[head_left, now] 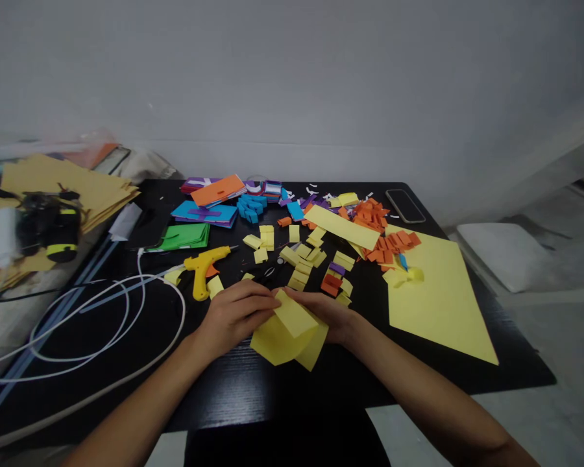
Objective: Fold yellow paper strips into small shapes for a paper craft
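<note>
Both hands are at the front middle of the black table point(253, 383). My left hand point(238, 316) is closed, its fingers pressed on the left edge of a folded yellow paper point(287, 337). From the other side my right hand point(331, 314) grips the same paper, with most of its fingers hidden behind it. The paper has a folded flap on top, and its loose ends spread toward me. Just beyond the hands lie several small folded yellow paper pieces point(302, 266) and a pair of scissors point(271, 271), partly covered.
A yellow glue gun point(204, 269) with a white cable point(126, 311) lies left. Folded green point(185, 237), blue point(204, 213) and orange papers point(219, 191) are stacked behind it. Orange paper pieces point(392, 246) pile near a large yellow sheet point(433, 305). A phone point(405, 205) sits back right.
</note>
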{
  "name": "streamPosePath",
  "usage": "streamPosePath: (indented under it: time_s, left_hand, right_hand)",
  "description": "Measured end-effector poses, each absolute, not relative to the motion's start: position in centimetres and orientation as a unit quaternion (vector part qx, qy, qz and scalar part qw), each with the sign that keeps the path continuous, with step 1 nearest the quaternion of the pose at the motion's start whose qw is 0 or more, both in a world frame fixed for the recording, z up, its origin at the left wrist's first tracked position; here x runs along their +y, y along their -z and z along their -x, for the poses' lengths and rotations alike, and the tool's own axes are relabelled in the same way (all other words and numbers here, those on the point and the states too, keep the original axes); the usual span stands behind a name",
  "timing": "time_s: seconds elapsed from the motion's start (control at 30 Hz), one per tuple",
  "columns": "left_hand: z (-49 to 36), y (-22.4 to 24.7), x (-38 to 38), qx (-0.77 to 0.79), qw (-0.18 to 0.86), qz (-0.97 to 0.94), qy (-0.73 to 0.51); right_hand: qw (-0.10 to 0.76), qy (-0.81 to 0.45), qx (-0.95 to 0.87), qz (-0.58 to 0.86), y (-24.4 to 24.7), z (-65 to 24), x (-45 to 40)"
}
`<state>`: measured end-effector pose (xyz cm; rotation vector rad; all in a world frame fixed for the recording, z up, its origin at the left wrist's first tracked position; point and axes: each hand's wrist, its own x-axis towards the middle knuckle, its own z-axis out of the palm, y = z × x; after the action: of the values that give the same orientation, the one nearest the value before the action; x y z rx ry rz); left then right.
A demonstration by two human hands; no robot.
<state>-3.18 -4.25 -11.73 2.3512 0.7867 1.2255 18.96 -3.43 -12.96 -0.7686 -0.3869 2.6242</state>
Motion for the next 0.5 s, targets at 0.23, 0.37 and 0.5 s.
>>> streamPosePath:
  time_s: [0.23,0.37,0.5]
  left_hand:
    - [2.98,11.53,-4.50,0.284,0.185,-0.836,-0.431]
    - [2.82,11.34,-4.62,0.300,0.184,-0.835,-0.423]
    - [2.81,11.50,-4.66,0.299,0.179,-0.839,-0.417]
  right_hand:
    - [0.198,-0.928,-0.145,0.282,12.82,-18.91,-3.20]
    - [0.208,-0.923,-0.163,0.279,12.78,-18.90,-3.19]
    - [0.202,-0.921,-0.180,0.279,12.86,-18.90,-3.25]
